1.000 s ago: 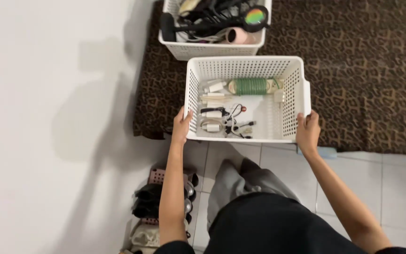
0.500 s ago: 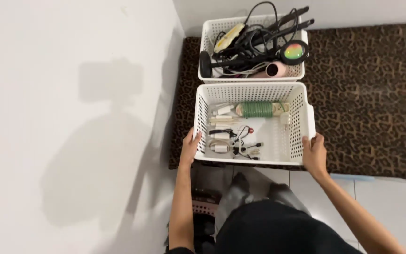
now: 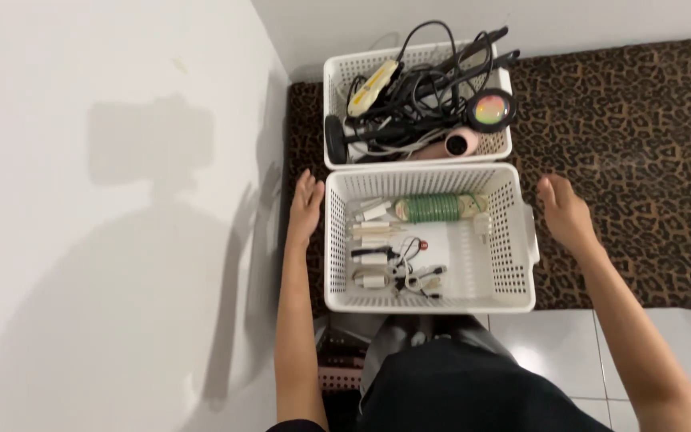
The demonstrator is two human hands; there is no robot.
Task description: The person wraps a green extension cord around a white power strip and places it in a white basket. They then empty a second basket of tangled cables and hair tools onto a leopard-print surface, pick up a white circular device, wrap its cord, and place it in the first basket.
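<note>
White perforated basket [image 3: 429, 300], rigid plastic with latticed walls, sits on the leopard-print rug [image 3: 641, 160], its far wall touching a second basket [image 3: 417, 156] of tangled black cords. Placement looks finished: left hand [image 3: 305, 210] and right hand [image 3: 565, 212] flank it, fingers loose, holding nothing. Inside lie a coiled green cable [image 3: 433, 209] and small white chargers [image 3: 373, 260].

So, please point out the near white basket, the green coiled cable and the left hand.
near white basket [image 3: 429, 304]: head view, front rim.
green coiled cable [image 3: 428, 209]: head view, middle of coil.
left hand [image 3: 306, 206]: head view, back of hand.
</note>
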